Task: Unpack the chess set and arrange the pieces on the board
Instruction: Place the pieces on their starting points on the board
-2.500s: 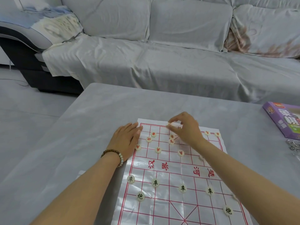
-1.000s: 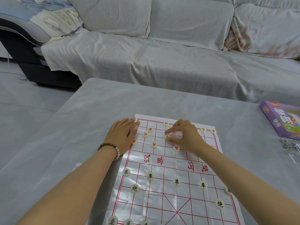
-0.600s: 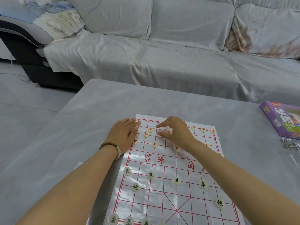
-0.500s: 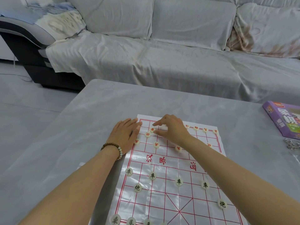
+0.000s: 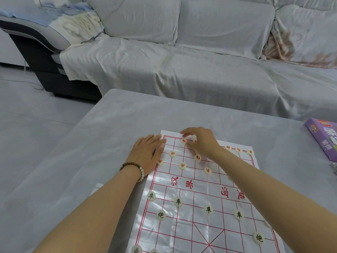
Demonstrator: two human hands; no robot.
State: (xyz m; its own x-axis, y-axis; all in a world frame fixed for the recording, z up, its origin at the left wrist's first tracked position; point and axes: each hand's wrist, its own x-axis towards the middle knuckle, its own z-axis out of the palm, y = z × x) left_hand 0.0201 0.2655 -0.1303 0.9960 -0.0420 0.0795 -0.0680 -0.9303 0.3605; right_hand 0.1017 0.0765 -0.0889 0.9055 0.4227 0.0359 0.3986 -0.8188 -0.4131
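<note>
A shiny plastic board sheet [image 5: 198,227] with a red grid lies on the grey table. Black-lettered pieces [image 5: 208,209] stand on the near half and red-lettered pieces [image 5: 182,166] on the far half. My left hand [image 5: 148,153], with a bead bracelet on the wrist, presses flat on the board's far left corner. My right hand [image 5: 199,142] reaches over the far row. Its curled forefinger and thumb pinch a red piece [image 5: 183,141] that sits on the far line. More red pieces [image 5: 238,150] line the far right edge.
A purple game box [image 5: 325,138] lies at the table's right edge, with a metal key ring [image 5: 334,168] just below it. A covered grey sofa [image 5: 182,61] runs along the table's far side. A white slip [image 5: 95,188] shows under my left forearm.
My right hand carried a red piece from the board's far middle leftward to the far row. My left hand has stayed pressed on the corner.
</note>
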